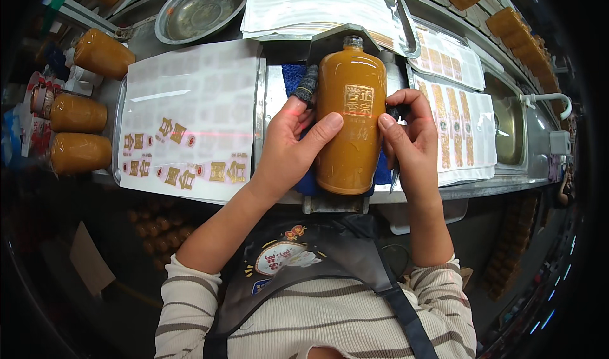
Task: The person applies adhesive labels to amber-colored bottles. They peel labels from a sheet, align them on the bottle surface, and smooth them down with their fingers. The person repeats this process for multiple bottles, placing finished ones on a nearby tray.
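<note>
An amber-brown glazed bottle [352,149] lies in front of me on a metal stand, its open neck pointing away. A square gold decal with raised characters is on its upper front, and fainter marks show below. My left hand [298,137] grips the bottle's left side, thumb flat on its front. My right hand [412,133] closes on the right side, with the thumb tip at the decal's lower right. Dark coverings wrap some fingertips. A thin pointed metal piece [395,178] shows below the right hand; whether that hand holds it is unclear. Under the bottle is a blue cloth [293,76].
On the left, a white decal sheet [190,86] with several gold decals lies on a tray. Brown bottles [79,113] stand beyond it. A metal basin [202,10] and stacked sheets [317,6] are behind. To the right are more decal sheets [485,130] and a sink [510,124].
</note>
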A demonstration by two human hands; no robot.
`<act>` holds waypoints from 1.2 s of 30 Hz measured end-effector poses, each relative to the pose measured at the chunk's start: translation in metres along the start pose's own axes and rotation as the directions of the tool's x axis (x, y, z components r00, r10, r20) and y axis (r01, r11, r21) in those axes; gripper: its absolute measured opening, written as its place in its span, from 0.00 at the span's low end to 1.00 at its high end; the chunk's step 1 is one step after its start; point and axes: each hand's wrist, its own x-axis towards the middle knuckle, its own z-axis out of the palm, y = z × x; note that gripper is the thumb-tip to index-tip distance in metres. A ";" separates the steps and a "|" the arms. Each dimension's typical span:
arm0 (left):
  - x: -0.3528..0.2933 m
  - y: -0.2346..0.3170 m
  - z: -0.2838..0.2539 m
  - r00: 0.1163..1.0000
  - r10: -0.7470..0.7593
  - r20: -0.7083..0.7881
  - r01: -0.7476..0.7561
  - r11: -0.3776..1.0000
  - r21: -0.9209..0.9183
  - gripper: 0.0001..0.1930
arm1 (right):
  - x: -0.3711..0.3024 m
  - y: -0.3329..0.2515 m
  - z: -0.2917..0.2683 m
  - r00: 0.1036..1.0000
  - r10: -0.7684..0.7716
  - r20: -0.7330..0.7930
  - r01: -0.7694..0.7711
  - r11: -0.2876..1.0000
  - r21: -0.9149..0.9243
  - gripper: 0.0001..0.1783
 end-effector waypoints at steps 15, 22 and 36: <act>0.000 -0.003 0.004 0.997 0.082 0.009 -0.083 0.996 0.044 0.27 | 0.000 0.000 0.004 0.999 -0.049 -0.009 0.048 0.996 -0.080 0.23; 0.000 -0.004 0.004 0.997 0.073 -0.005 -0.073 0.997 0.004 0.27 | -0.001 0.003 0.006 0.996 -0.078 -0.034 0.073 0.988 -0.135 0.23; 0.001 -0.005 0.004 0.997 0.076 -0.003 -0.076 0.997 -0.008 0.27 | -0.001 0.002 0.007 0.996 -0.081 -0.035 0.075 0.987 -0.139 0.22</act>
